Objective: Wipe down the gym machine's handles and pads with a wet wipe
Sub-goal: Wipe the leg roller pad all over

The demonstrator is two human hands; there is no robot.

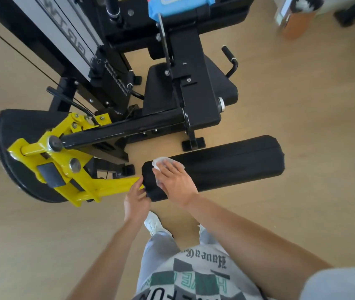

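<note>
The one camera is riding on the person's head, facing forward and steeply down past the shirt (193,278) and both forearms. It is looking from close above at the left hand (136,201) and right hand (175,180) on the roller pad (237,163), near mid-frame. The wide lens is taking in the machine frame (193,94) above and the wood floor (302,105) around.

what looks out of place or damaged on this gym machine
Only the blue wet wipe pack, perched on the machine's black frame at the top edge. Nothing looks spilled or damaged.
</note>
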